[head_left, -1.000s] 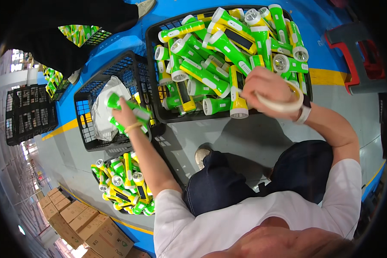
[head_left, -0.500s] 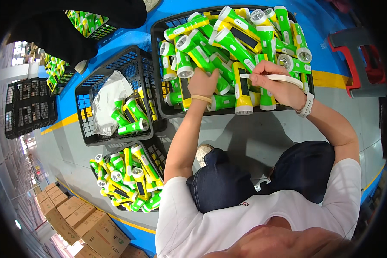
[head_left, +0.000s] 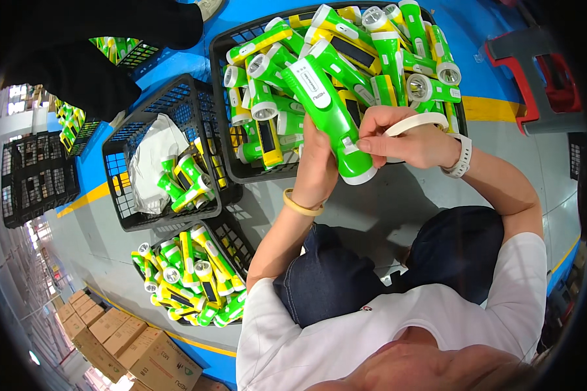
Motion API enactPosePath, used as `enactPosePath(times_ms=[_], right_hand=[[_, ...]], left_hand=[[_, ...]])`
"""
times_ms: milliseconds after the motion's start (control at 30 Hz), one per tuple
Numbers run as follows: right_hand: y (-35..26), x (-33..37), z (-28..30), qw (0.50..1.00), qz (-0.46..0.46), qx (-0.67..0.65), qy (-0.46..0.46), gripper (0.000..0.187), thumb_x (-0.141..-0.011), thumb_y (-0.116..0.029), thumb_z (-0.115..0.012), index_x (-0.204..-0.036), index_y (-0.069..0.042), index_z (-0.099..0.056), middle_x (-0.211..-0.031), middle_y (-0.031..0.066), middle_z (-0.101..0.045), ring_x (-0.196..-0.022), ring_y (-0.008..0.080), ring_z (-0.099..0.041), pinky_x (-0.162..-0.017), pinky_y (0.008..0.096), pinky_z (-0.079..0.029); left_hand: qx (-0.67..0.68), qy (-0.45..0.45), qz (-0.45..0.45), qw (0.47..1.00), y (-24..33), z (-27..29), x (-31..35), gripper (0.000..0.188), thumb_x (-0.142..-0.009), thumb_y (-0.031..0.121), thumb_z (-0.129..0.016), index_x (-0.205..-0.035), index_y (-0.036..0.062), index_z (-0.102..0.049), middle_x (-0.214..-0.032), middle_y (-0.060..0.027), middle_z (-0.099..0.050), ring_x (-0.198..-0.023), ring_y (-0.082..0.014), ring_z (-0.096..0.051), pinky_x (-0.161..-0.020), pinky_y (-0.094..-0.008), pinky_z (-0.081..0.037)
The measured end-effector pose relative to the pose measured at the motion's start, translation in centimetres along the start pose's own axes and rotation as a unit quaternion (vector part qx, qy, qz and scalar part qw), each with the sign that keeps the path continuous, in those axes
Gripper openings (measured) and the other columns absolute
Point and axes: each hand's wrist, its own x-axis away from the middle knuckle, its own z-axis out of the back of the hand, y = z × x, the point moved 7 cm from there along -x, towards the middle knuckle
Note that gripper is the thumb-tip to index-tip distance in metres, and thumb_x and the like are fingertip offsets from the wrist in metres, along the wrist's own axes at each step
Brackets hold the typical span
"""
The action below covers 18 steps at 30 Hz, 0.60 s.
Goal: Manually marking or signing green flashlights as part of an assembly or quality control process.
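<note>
My left hand [head_left: 317, 163] is wrapped round a green flashlight [head_left: 327, 107], lifted above the front edge of a large black crate [head_left: 241, 172]. Its white-rimmed head points down toward me, and a white panel is near its other end. In my right hand [head_left: 407, 140] is a white ring-shaped roll [head_left: 419, 122], which looks like tape. The right thumb and fingers press at a small white patch by the flashlight's switch [head_left: 349, 144]; whether a piece of tape is there I cannot tell. Many green-and-yellow flashlights [head_left: 355, 53] lie heaped in the crate behind my hands.
To the left, a black crate [head_left: 160, 220] holds a white bag [head_left: 156, 163] and several flashlights. Below it stands another full crate [head_left: 231, 244]. A red and grey stool [head_left: 535, 81] is at right, cardboard boxes [head_left: 156, 358] at lower left. A person in dark clothes [head_left: 104, 45] is at upper left.
My left hand has come up out of the heap with a green flashlight and brought it toward me. My right hand, still with the white roll, has moved onto the flashlight's switch area.
</note>
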Motion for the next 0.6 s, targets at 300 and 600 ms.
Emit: enactPosePath(times_ms=[300,600], right_hand=[[-0.1,-0.8,2.0,0.972,0.021,0.219,0.086,0.036,-0.083,-0.033,-0.068,-0.073,-0.006,-0.046,-0.062,0.0013,-0.046,-0.058,0.0108,-0.043,-0.049,0.028,-0.034],[-1.9,-0.6,-1.7,0.797,0.375,0.461,0.11,0.016,-0.07,-0.002,-0.067,-0.08,-0.007,-0.056,-0.072,0.007,-0.049,-0.067,0.024,-0.052,-0.064,0.0327,-0.043]], left_hand=[[0.022,0.032,0.062,0.997,-1.4,1.0,1.0,0.057,-0.083,0.0,-0.058,-0.134,0.0047,-0.033,-0.117,-0.0067,-0.051,-0.106,-0.0167,-0.052,-0.093,-0.0321,-0.042],[-0.039,0.138,0.109,0.984,-1.2,3.4,1.4,0.056,-0.08,0.002,-0.059,-0.131,0.0007,-0.035,-0.111,-0.0093,-0.055,-0.094,-0.0169,-0.058,-0.083,-0.0302,-0.048]])
